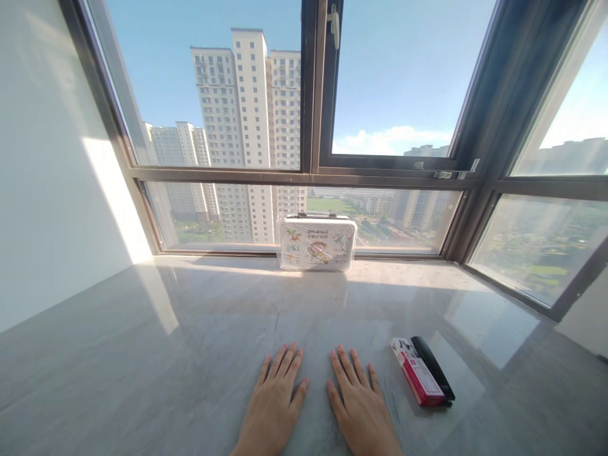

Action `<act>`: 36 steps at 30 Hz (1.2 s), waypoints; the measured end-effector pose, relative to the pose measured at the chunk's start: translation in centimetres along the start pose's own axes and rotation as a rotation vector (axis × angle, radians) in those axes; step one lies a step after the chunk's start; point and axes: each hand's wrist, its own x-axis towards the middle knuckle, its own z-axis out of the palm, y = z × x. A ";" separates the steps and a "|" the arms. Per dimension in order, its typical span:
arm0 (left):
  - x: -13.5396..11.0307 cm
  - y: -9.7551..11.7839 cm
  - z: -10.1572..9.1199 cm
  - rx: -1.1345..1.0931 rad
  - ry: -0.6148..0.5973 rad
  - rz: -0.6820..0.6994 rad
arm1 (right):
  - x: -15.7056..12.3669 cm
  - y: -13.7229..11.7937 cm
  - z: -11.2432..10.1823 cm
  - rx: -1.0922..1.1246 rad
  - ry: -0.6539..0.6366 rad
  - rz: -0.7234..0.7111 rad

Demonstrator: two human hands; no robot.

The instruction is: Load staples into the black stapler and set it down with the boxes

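Note:
My left hand (274, 405) lies flat, palm down, on the grey marble-patterned sill, fingers stretched forward and holding nothing. Beside it, with a gap between the thumbs, my right hand (360, 402) rests the same way, also bare. To the right of my right hand lies a small red and white box (418, 375), with a black stapler (433, 368) close along its far side. Farther off, a white case with cartoon prints (318, 244) stands upright against the window, its dark handle on top and clear plastic wrap around it.
The marble-patterned sill (142, 354) stretches to the dark window frame (228, 174). A white wall (57, 190) bounds the left side, and angled window panes (546, 247) close off the right. Tall buildings (251, 107) show outside. Sunlight and reflections streak the surface.

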 end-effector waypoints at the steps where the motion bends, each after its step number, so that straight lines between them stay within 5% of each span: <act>1: 0.0 0.0 0.0 0.001 0.003 0.001 | 0.0 0.0 0.0 0.002 0.000 0.000; 36: -0.2 -0.2 -0.1 -0.005 -0.001 0.013 | -0.2 0.0 0.0 0.009 0.009 0.006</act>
